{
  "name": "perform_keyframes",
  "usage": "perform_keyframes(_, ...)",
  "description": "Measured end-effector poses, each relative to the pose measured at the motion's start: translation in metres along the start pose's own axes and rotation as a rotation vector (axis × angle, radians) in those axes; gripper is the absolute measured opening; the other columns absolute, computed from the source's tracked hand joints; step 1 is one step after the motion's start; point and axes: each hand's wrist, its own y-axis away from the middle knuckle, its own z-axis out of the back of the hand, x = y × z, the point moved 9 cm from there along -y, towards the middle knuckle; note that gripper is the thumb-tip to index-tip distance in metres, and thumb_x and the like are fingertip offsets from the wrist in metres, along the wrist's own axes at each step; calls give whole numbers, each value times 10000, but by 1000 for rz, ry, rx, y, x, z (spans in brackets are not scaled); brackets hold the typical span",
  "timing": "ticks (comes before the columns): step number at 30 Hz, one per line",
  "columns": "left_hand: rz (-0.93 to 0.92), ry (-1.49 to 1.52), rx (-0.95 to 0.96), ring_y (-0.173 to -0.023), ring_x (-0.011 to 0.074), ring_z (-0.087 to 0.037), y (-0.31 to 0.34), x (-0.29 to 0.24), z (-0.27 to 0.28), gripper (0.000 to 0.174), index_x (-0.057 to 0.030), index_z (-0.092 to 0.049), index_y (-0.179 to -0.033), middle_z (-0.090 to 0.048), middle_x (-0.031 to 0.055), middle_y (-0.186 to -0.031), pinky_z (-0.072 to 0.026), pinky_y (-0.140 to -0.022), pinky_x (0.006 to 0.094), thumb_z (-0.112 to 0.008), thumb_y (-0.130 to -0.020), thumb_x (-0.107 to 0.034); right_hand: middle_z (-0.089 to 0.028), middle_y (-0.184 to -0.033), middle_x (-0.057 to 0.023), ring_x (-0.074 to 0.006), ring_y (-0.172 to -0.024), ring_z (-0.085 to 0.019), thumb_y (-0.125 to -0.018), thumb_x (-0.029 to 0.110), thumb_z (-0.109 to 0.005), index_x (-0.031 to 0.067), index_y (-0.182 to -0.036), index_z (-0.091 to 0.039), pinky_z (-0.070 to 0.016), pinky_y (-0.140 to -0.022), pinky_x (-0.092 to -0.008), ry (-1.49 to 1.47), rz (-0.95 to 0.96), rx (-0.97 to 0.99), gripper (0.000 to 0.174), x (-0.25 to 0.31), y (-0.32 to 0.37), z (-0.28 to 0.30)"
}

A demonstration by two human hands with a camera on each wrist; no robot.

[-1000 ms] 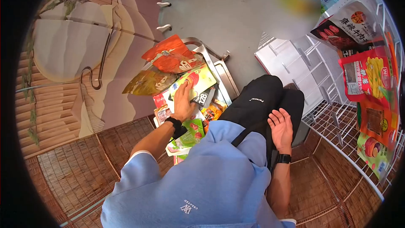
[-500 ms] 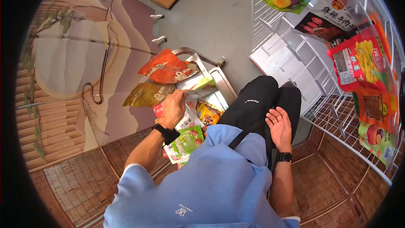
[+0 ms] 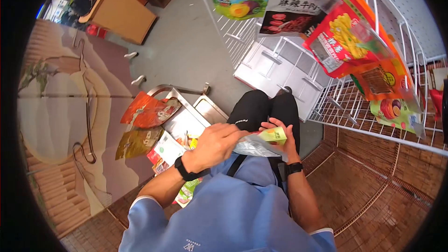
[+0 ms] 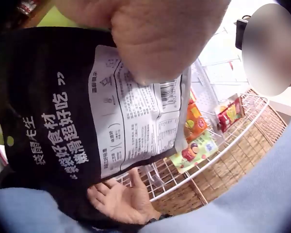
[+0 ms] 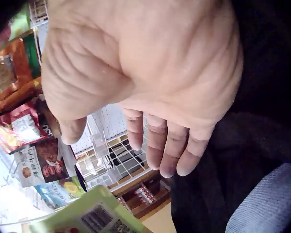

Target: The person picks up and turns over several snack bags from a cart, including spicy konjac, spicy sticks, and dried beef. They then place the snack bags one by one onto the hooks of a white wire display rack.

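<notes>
In the head view my left hand [image 3: 214, 145] holds a shiny grey bag [image 3: 256, 148] and a yellow-green packet [image 3: 273, 135] over the lap. The left wrist view shows my left hand [image 4: 155, 34] gripping a black bag [image 4: 39, 102] with a white label, and green edges showing behind it. My right hand [image 3: 285, 137] is beside the packets, palm up. In the right wrist view my right hand [image 5: 140, 82] has its fingers extended and apart from the thumb, with the green packet [image 5: 94, 213] beyond the fingertips.
A metal cart [image 3: 186, 112] at the left bears a red bag [image 3: 147, 111], an olive bag [image 3: 139, 143] and several packets. A white wire rack [image 3: 373, 133] with several hanging snack bags stands at the right. A cardboard box [image 3: 122, 13] is at the back.
My left hand has lifted packets off the cart and moved right, over the lap, close to my right hand. The head view has turned right.
</notes>
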Motion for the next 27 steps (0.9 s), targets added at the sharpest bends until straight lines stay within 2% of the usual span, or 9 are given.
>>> perform_keyframes(3,36,-74,299,-794,347,-650,-21,17,-57,267,-57,-657,-1133,-611,121,-854,-527,-685,458,-664,-885,-155,-545,-1452,-198,-322,-1317,-556,-953,752,-445,59,-1491,-430,-475,-1081,-468,-25,-17,31,877,-7,3,12)
perform_keyframes(5,46,-97,295,-831,347,-656,-42,29,-80,276,-59,-656,-1144,-629,123,-883,-532,-717,460,-672,-899,-184,-541,-1463,-188,-330,-1321,-561,-911,793,-462,61,-1516,-417,-485,-1084,-478,-282,-200,-133,951,-30,15,37)
perform_keyframes(13,180,-44,346,-1014,342,-663,-56,55,-129,354,-62,-657,-1203,-678,127,-1000,-489,-950,470,-708,-905,-245,-558,-1454,-164,-309,-1293,-588,-842,853,-466,25,-1512,-418,-503,-1072,-486,-211,-82,-169,1066,-23,24,60)
perform_keyframes(16,164,-52,241,-1127,332,-617,-42,53,-120,466,-79,-635,-1268,-659,126,-1130,-420,-1055,496,-753,-868,-287,-584,-1421,-157,-288,-1259,-613,-928,666,-614,9,-1492,-434,-523,-1048,-456,-232,-9,27,885,-12,20,38)
perform_keyframes(18,163,-140,34,-1223,325,-561,-30,49,-96,594,-92,-601,-1329,-604,122,-1291,-357,-1115,534,-799,-825,-336,-613,-1375,-151,-272,-1209,-643,-952,349,-727,5,-1468,-457,-542,-1021,-426,105,-125,-207,676,-14,22,46)
perform_keyframes(19,213,-154,37,-1306,355,-495,-20,56,-94,719,-85,-547,-1386,-517,165,-1418,-328,-1144,549,-836,-789,-362,-639,-1322,-149,-264,-1169,-662,-907,117,-725,-8,-1429,-492,-553,-998,-409,2,-151,-257,586,-12,20,37)
perform_keyframes(23,473,-113,-81,-1360,440,-399,26,86,-69,835,-32,-458,-1436,-413,269,-1474,-334,-1153,527,-877,-772,-316,-664,-1272,-153,-262,-1145,-672,-910,125,-729,-31,-1382,-533,-559,-989,-413,13,-142,-237,534,-9,14,26)
perform_keyframes(26,707,160,-155,-1138,293,-599,74,121,-73,793,-6,-449,-1441,-540,217,-1327,-513,-964,407,-867,-826,-283,-667,-1268,-156,-263,-1131,-680,-907,120,-731,-31,-1381,-535,-566,-975,-411,-15,-150,-240,536,-13,12,32)
perform_keyframes(27,710,156,-152,-1138,293,-599,83,124,-73,793,-6,-449,-1441,-540,217,-1327,-513,-964,407,-867,-826,-283,-673,-1255,-155,-262,-1116,-686,-906,120,-732,-32,-1374,-542,-572,-961,-407,-18,-153,-258,527,-13,12,33)
